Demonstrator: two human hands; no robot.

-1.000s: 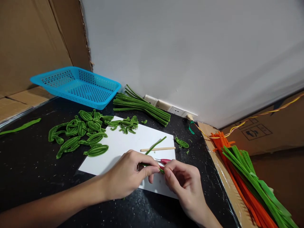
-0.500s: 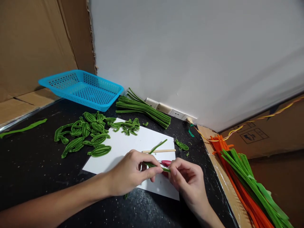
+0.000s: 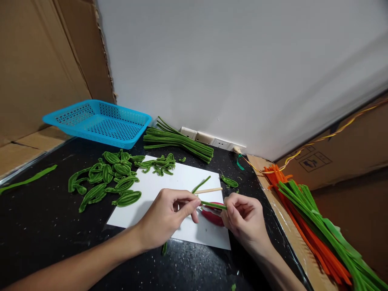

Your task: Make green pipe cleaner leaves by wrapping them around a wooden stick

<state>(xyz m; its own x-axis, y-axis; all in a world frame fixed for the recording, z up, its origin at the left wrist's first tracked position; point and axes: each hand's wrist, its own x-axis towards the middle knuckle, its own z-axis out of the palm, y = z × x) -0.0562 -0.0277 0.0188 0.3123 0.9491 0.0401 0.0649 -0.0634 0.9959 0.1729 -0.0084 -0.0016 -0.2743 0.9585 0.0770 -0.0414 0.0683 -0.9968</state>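
Observation:
A green fuzzy stem (image 3: 214,205) is stretched between my two hands over a white sheet (image 3: 182,182). My left hand (image 3: 174,212) pinches its left end, and my right hand (image 3: 244,216) pinches its right end. Just beneath lies a red-handled tool (image 3: 212,217), partly covered by the hands. A thin wooden stick (image 3: 209,190) rests on the sheet behind my fingers, with another green piece (image 3: 201,184) rising beside it. Several leaf-shaped green coils (image 3: 123,169) are heaped left of the sheet, and smaller curled pieces (image 3: 163,163) lie at its back edge.
A blue basket (image 3: 112,125) stands at the back left. Near the wall sockets (image 3: 204,138) lies a dark green stem bundle (image 3: 182,142). Orange stems (image 3: 306,230) and bright green stems (image 3: 318,222) lie at the right. One leaf shape (image 3: 229,181) sits beyond my right hand.
My right hand has moved slightly right, away from my left, so more of the green stem shows between them. The red-handled tool is more visible. The camera view has shifted a little.

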